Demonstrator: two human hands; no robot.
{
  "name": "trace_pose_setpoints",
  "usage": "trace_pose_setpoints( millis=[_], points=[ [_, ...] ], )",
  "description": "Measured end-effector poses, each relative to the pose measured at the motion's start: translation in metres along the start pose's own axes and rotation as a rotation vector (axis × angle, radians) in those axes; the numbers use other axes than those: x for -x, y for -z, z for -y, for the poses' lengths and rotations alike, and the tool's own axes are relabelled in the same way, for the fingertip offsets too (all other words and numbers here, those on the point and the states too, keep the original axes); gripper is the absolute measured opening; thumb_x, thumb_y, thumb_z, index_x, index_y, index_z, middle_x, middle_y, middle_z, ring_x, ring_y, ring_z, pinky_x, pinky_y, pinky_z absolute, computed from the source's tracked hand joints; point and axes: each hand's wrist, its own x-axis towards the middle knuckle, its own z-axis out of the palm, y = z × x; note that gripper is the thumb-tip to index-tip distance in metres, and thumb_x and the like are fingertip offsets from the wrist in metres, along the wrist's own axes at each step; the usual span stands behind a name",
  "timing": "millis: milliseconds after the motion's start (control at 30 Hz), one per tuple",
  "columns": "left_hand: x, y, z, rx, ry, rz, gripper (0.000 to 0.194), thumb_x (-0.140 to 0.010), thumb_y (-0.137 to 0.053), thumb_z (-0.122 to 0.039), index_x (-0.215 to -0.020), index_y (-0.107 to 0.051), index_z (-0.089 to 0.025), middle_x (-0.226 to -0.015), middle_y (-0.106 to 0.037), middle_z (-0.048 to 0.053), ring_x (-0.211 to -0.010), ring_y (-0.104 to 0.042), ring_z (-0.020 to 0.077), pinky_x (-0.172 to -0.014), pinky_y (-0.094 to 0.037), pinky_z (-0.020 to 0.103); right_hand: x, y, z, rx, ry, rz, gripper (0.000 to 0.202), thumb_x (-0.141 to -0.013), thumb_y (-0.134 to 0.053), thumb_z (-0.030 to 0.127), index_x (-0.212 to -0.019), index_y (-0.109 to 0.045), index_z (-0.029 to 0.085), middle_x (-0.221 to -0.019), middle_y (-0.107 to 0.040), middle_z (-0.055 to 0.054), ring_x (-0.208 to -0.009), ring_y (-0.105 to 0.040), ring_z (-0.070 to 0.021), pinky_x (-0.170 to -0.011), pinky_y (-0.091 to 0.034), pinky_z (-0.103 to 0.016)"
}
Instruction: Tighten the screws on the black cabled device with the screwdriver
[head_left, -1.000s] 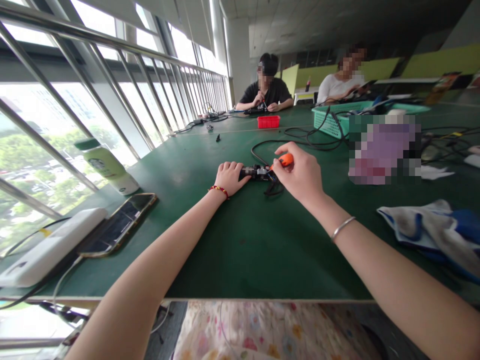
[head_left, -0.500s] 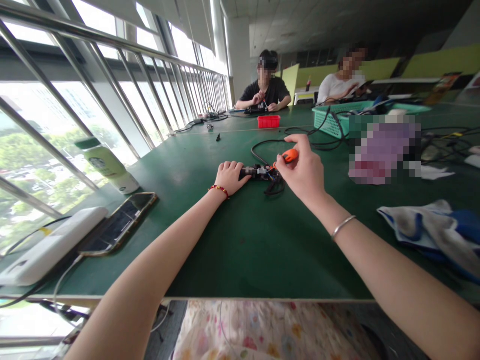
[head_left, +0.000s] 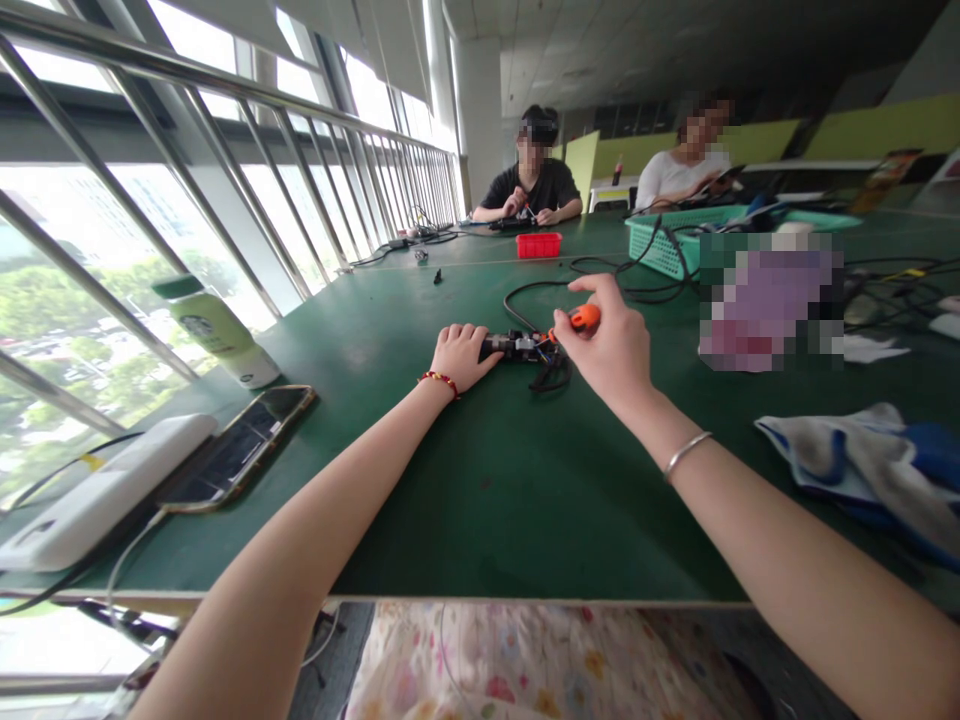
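Bench (head_left: pixel 480 540) front edge runs along bottom of frame; we have green surface from there up to our black device (head_left: pixel 517 346), centre frame. It lies flat, long axis left-right, wired end pointing right. Left hand (head_left: pixel 461 357) grip: closed over its left end. Right hand (head_left: pixel 611 335) grip: pinched on orange-handled tool (head_left: pixel 585 318).

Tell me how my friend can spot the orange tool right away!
On the big green table, find two bare arms reaching in. The right hand, the one with a silver bangle at its wrist, holds the orange tool. Its bright, rounded handle sets it apart from the mostly black device beside it.
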Motion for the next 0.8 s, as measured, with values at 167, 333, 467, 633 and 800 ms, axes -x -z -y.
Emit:
trace_pose_setpoints(
  millis=[167,333,467,633,800],
  points=[
    [0.0011,0.001,-0.0011,0.001,0.004,0.008,0.047,-0.089,-0.041,-0.051,-0.118,-0.056,-0.017,-0.113,-0.059,0.012,-0.107,-0.047,0.03,-0.097,-0.033,0.042,0.0005,-0.0007,0.0005,0.056,-0.022,0.021,0.022,-0.08,-0.053,0.041,-0.092,-0.059,0.023,-0.07,-0.063,-0.002,-0.064,-0.059,-0.0208,-0.055,-0.036,-0.028],
    [0.0005,-0.0012,0.0003,-0.013,-0.002,-0.005,0.048,-0.089,-0.041,-0.052,-0.119,-0.056,-0.017,-0.113,-0.059,0.012,-0.107,-0.048,0.0305,-0.096,-0.034,0.042,0.0007,-0.0002,-0.0001,-0.039,0.034,-0.019,0.033,-0.079,-0.053,0.032,-0.11,-0.053,0.022,-0.081,-0.065,-0.003,-0.06,-0.057,-0.0173,-0.055,-0.04,-0.029],
    [-0.0003,-0.0027,0.0015,-0.024,-0.01,-0.014,0.048,-0.089,-0.04,-0.053,-0.119,-0.055,-0.018,-0.112,-0.059,0.011,-0.106,-0.048,0.0303,-0.096,-0.034,0.042,0.0006,0.0006,0.0001,-0.042,0.038,-0.024,0.033,-0.079,-0.052,0.031,-0.11,-0.053,0.022,-0.08,-0.065,-0.002,-0.058,-0.057,-0.0172,-0.053,-0.039,-0.029],
    [0.0002,-0.0022,0.0012,-0.003,-0.011,-0.011,0.047,-0.089,-0.04,-0.052,-0.118,-0.055,-0.018,-0.113,-0.059,0.012,-0.106,-0.048,0.0301,-0.096,-0.034,0.043,0.0005,-0.0007,-0.0003,0.042,0.001,-0.008,0.026,-0.08,-0.053,0.041,-0.098,-0.059,0.023,-0.07,-0.063,-0.001,-0.062,-0.059,-0.0196,-0.052,-0.034,-0.026],
    [-0.0001,-0.0021,0.0013,0.003,-0.008,-0.014,0.046,-0.089,-0.041,-0.052,-0.118,-0.055,-0.019,-0.112,-0.059,0.012,-0.106,-0.048,0.0301,-0.096,-0.034,0.043,0.0012,-0.0011,-0.0004,0.003,0.036,-0.012,0.026,-0.08,-0.053,0.037,-0.101,-0.057,0.023,-0.072,-0.064,-0.001,-0.061,-0.059,-0.0187,-0.053,-0.037,-0.027]
  ],
)
